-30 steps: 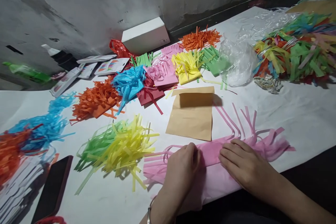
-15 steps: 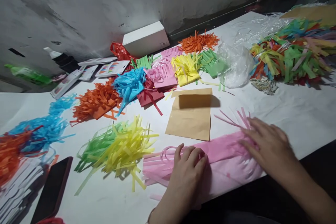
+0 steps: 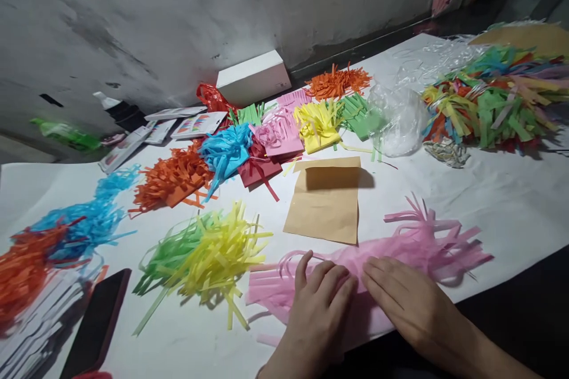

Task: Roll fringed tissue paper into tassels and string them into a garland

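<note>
Touching pink paper (image 3: 391, 247); packet labels (image 3: 198, 124) unreadable

bare L grip (image 3: 317, 308), R grip (image 3: 406, 296), bare forearms (image 3: 475, 346)

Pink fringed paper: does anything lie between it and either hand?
Nothing visible does: the left hand and right hand both rest on the pink fringed paper. The brown paper piece lies beyond it, outside that contact.
</note>
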Motion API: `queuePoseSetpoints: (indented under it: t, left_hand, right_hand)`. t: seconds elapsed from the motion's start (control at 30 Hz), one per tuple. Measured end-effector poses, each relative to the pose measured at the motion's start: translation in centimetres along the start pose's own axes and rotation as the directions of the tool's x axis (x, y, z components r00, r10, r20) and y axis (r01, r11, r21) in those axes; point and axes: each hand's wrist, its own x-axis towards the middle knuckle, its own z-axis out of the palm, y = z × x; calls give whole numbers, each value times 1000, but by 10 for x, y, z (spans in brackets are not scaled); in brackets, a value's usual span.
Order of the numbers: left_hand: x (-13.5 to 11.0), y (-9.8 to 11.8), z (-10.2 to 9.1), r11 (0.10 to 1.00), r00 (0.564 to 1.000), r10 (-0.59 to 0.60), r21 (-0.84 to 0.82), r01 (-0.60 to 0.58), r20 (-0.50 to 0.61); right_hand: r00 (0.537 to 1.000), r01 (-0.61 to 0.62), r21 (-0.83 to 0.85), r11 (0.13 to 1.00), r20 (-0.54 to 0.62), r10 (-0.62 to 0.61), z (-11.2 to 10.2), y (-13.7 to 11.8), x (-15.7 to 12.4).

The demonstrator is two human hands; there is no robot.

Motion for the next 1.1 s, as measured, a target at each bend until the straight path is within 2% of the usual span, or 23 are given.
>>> queuePoseSetpoints:
  t: [0.13,0.27,0.33,0.4,0.5,0.6,0.7,0.77,0.83,0.9,1.0,1.1]
  left_hand:
    - [-9,-5,1,1000,1000,-16,-20,16,27]
    - [-12,-6,-1,992,991,-108,-62,113,85]
    - [-11,-6,0,980,981,-189,-52,191,40]
    - [-10,-6,3,960,960,-280,-29,280,-6]
    - [-6,-8,9,923,924,-383,35,383,-1]
    - [-1,-9,14,898,904,-427,131,421,19]
    - [2,-9,16,889,900,-435,166,426,20]
    - [3,-8,15,888,899,-438,167,429,18]
    - [4,-8,14,883,894,-448,167,438,22]
    - [3,-8,11,882,890,-456,155,446,32]
    - [0,-7,8,906,913,-407,119,407,-20]
    - [-3,-6,7,966,964,-238,74,248,-121]
  right_hand:
    - [995,-75,55,996,63,71,0,3,-11]
    - [970,-220,140,965,132,202,6,11,-15]
    - [949,-267,109,958,204,241,8,17,-11]
    - [937,-259,27,966,250,244,10,24,-5]
    - [926,-255,-55,965,272,260,14,33,5]
    - [911,-295,-85,952,275,307,15,37,13]
    - [901,-349,-119,929,230,368,11,35,16]
    - [935,-304,-52,951,176,308,8,32,17]
    - [979,-157,79,984,144,144,8,28,16]
    - [991,-20,172,985,135,-3,11,24,14]
    - [990,-13,176,984,138,-11,15,20,11]
    - [992,-73,209,975,119,49,16,18,11]
